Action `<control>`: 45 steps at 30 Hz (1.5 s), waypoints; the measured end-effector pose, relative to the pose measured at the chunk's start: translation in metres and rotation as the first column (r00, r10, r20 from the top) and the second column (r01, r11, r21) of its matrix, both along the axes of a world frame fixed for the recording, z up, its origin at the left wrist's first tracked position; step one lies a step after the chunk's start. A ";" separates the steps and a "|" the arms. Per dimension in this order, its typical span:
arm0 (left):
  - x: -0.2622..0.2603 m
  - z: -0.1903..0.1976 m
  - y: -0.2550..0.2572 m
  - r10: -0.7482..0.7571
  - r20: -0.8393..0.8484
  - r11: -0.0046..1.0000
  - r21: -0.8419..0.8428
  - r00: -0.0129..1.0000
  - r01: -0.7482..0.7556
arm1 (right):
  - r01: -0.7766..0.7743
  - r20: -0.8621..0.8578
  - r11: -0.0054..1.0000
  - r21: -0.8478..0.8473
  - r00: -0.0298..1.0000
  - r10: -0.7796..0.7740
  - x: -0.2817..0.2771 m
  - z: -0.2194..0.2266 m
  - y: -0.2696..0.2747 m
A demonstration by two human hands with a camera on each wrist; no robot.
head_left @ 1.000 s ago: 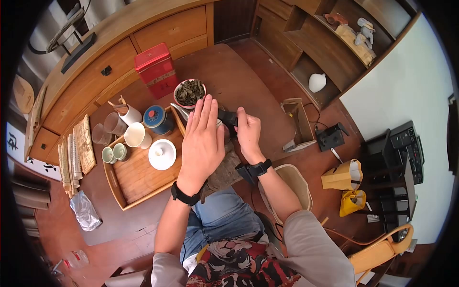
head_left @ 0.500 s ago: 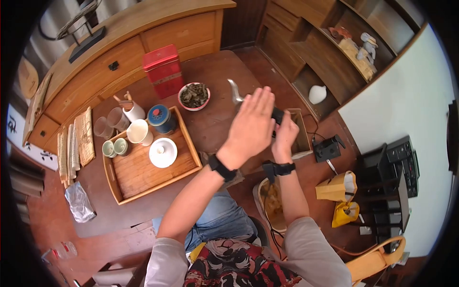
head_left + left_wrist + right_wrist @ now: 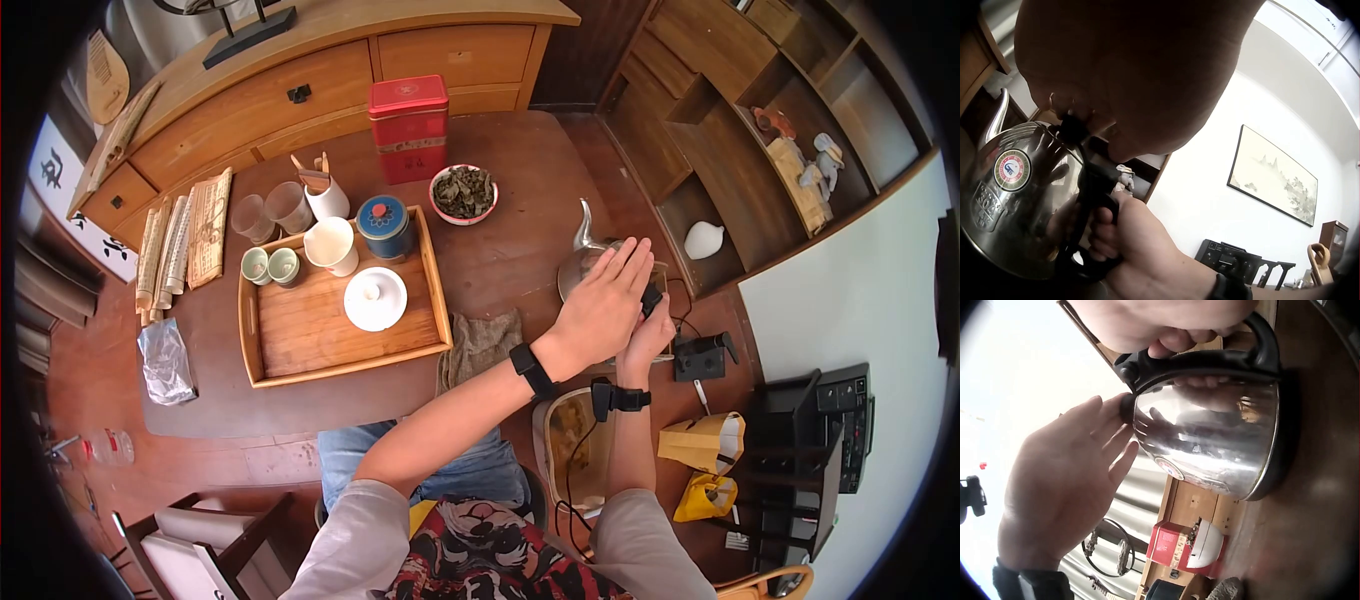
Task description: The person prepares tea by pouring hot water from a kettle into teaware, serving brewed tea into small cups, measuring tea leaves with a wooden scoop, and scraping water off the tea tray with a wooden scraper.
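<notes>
A shiny steel kettle (image 3: 572, 272) with a curved spout and black handle is at the table's right end, partly hidden under the hands in the head view. My right hand (image 3: 645, 335) grips the handle (image 3: 1266, 347), fingers curled round it. Over the kettle's top reaches my left hand (image 3: 600, 310) with straight fingers, their tips right at the black lid knob (image 3: 1127, 407). Close above the brown tabletop is the kettle's dark base (image 3: 1288, 434) in the right wrist view.
Left of the kettle lie a grey-brown cloth (image 3: 480, 345) and a wooden tray (image 3: 300, 345) with a lidded white bowl (image 3: 376, 300), cups and a blue canister (image 3: 386, 228). Behind stand a bowl of tea leaves (image 3: 464, 195) and a red tin (image 3: 409, 130). A bin (image 3: 575, 440) sits below the edge.
Both hands carried the kettle rightward, from beside the tea-leaf bowl to the table's right end. The right hand kept its grip, and the left stayed over the lid. The head view shifted too.
</notes>
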State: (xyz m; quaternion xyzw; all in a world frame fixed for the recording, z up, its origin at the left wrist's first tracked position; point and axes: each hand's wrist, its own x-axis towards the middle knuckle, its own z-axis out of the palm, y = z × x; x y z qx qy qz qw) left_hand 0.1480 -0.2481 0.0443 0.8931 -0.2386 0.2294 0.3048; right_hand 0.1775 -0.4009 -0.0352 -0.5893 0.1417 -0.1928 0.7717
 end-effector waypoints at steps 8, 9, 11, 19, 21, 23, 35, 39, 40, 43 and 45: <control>0.000 -0.002 0.002 0.027 -0.023 0.999 -0.045 0.999 -0.028 | -0.009 -0.036 0.999 -0.051 0.999 0.007 0.000 0.008 0.000; 0.000 -0.002 0.002 0.028 -0.028 0.999 -0.045 0.999 -0.029 | -0.067 -0.099 0.995 -0.072 0.993 0.060 -0.001 0.010 -0.007; -0.001 -0.001 0.003 0.027 -0.031 0.998 -0.051 0.999 -0.029 | -0.132 -0.164 0.987 -0.090 0.980 0.116 -0.002 0.008 -0.020; -0.073 0.043 0.056 0.012 -0.085 0.945 -0.324 0.996 -0.039 | 0.023 0.259 0.646 -0.763 0.927 0.272 -0.068 0.092 0.002; -0.093 0.039 0.070 0.041 -0.093 0.923 -0.377 0.995 -0.073 | -0.249 -0.018 0.293 -0.923 0.790 0.613 -0.085 0.091 0.029; -0.111 0.034 0.082 0.148 -0.170 0.881 -0.425 0.974 -0.208 | -0.314 -0.168 0.002 -0.949 0.513 0.842 -0.096 0.066 0.047; -0.132 0.006 0.130 0.233 -0.243 0.790 -0.517 0.942 -0.329 | -0.244 -0.432 -0.357 -0.902 0.485 0.760 -0.088 0.035 0.121; -0.140 0.001 0.138 0.222 -0.251 0.770 -0.547 0.942 -0.328 | -0.111 -0.346 -0.340 -0.934 0.523 0.779 -0.040 0.023 0.142; -0.142 -0.002 0.140 0.227 -0.254 0.771 -0.542 0.940 -0.333 | -0.104 -0.380 -0.383 -0.918 0.512 0.770 -0.031 0.025 0.154; -0.148 -0.007 0.147 0.234 -0.260 0.763 -0.549 0.937 -0.343 | -0.043 -0.385 -0.422 -0.905 0.502 0.775 -0.006 0.018 0.179; -0.152 -0.008 0.150 0.234 -0.267 0.753 -0.559 0.935 -0.348 | -0.037 -0.369 -0.414 -0.909 0.533 0.762 0.004 0.019 0.191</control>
